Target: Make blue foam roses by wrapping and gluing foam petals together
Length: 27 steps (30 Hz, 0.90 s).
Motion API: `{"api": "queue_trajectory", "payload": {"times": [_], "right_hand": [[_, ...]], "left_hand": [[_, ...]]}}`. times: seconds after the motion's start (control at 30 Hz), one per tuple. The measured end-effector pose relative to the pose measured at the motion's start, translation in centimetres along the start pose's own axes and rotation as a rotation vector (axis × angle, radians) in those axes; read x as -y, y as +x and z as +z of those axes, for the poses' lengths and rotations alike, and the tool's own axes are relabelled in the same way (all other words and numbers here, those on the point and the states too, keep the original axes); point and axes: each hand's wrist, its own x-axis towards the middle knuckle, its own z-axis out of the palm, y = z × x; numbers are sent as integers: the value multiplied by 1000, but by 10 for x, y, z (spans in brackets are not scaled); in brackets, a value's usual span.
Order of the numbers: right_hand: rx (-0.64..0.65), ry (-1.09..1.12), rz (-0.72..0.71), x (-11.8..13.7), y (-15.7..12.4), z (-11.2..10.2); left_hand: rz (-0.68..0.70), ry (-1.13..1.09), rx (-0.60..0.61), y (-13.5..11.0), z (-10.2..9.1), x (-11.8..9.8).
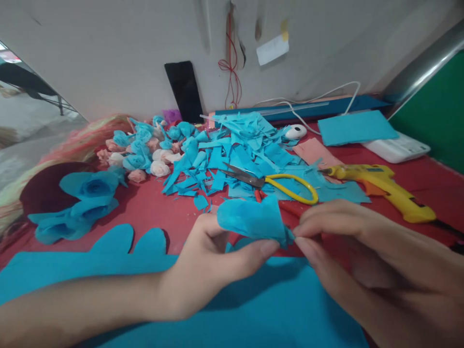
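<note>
Between my hands is a blue paper flower point(252, 216), its rounded petal pointing left and its narrow base pointing right. My left hand point(221, 263) is closed around its body, the thumb pressed along the lower edge. With thumb and fingertips my right hand point(337, 237) pinches the narrow base end. Beneath both hands lies a large blue paper sheet point(163, 314), with cut rounded blue petals point(114, 239) along its far edge. Just beyond the flower, scissors point(268, 181) with yellow handles rest on blue scraps. A yellow glue gun point(380, 186) lies to the right, above my right hand.
Blue paper scraps point(235, 145) are heaped at the back. Small blue, pink and white paper roses point(145, 152) sit left of them; larger blue flowers point(83, 208) lie nearer left. A black phone point(184, 92) leans on the wall. A white device point(398, 147) is at right.
</note>
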Motion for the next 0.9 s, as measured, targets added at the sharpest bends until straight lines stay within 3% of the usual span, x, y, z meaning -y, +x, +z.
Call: {"api": "queue_trajectory", "payload": {"times": [0.2,0.33,0.53,0.9], "right_hand": [[-61,-54,-45,3,0,1],[-53,-189,-3,-2,-8,1],[-36,-284,-86,-9,-17,1],[-1,-264,-230,-11,-12,-4]], "left_hand": [[38,52,-2,1,0,1],[102,86,12,5,2,0],[112,136,-6,6,0,-1],[101,-81,-11,3,1,3]]}}
